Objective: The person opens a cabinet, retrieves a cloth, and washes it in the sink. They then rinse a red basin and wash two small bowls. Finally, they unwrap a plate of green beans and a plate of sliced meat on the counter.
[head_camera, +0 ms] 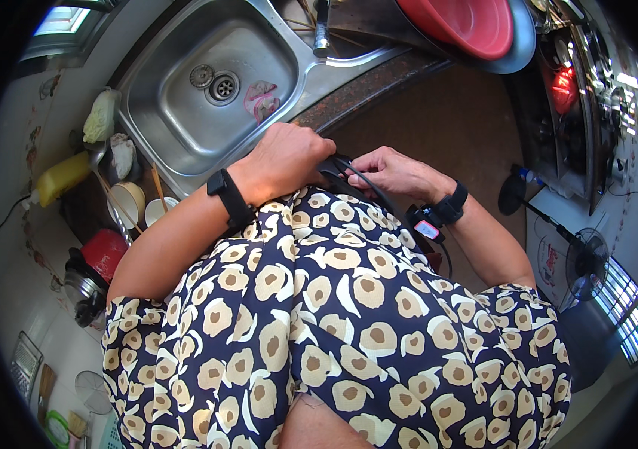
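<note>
My left hand (285,157) is curled into a fist at waist height, against a black strap (372,193) in front of the patterned shirt (330,258). What lies inside that fist is hidden. Across from it, my right hand (400,173) has thumb and fingertips pinched together at the strap and a thin black cord (352,168). Its fingertips are partly covered by the cord. Both wrists wear black bands, and a small device with a lit screen (426,230) hangs under the right one.
Ahead stands a steel sink (167,120) with a wet cloth (263,101) and a drain strainer (202,76). A faucet (322,33) and a red basin (465,28) are beyond. Left are bowls (126,203), a yellow bottle (64,177) and a pot (82,286). A fan (585,264) stands right.
</note>
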`<state>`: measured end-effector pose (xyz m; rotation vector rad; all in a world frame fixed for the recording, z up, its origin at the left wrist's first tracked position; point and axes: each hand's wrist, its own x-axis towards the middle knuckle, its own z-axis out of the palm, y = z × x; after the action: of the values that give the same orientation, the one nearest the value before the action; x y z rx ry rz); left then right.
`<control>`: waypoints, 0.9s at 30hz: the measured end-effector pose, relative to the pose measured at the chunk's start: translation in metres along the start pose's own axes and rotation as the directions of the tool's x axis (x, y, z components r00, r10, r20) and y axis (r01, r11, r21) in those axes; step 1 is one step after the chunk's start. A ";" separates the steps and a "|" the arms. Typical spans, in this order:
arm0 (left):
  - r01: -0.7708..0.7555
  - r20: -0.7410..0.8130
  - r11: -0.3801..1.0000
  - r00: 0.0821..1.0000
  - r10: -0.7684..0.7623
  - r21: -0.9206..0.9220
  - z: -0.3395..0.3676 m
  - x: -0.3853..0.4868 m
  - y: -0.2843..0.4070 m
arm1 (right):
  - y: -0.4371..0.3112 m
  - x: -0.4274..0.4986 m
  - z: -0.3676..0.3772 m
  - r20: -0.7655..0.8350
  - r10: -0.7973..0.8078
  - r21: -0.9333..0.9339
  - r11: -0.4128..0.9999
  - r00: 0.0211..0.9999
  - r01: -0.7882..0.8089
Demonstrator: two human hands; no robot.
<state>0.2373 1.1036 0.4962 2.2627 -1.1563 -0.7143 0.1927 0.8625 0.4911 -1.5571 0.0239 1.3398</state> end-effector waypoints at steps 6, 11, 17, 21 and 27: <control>0.259 0.341 0.784 0.938 -0.064 -0.565 0.007 -0.003 -0.031 | 0.009 -0.003 -0.002 -0.035 -0.091 -0.266 0.961 0.995 0.079; 0.219 0.300 0.736 0.954 -0.022 -0.641 0.008 -0.029 -0.047 | 0.016 -0.007 -0.004 -0.086 -0.188 -0.244 0.956 0.978 0.162; 0.147 0.010 0.640 0.977 -0.212 -0.754 0.003 -0.069 -0.065 | -0.019 -0.013 -0.056 -0.210 -0.118 -0.339 0.940 0.970 0.041; 0.363 -0.212 0.724 0.794 -0.570 -0.586 0.028 -0.093 -0.117 | -0.076 0.017 -0.091 -0.298 -0.377 -0.654 0.750 0.877 0.100; 0.663 -0.587 0.644 0.363 -0.723 -0.383 0.112 -0.130 -0.187 | -0.121 0.153 -0.073 0.007 -0.479 -0.634 0.677 0.878 0.374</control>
<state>0.2068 1.2874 0.3238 2.5417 0.2753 -0.0666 0.3738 0.9558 0.4473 -2.0539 -0.7209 0.8631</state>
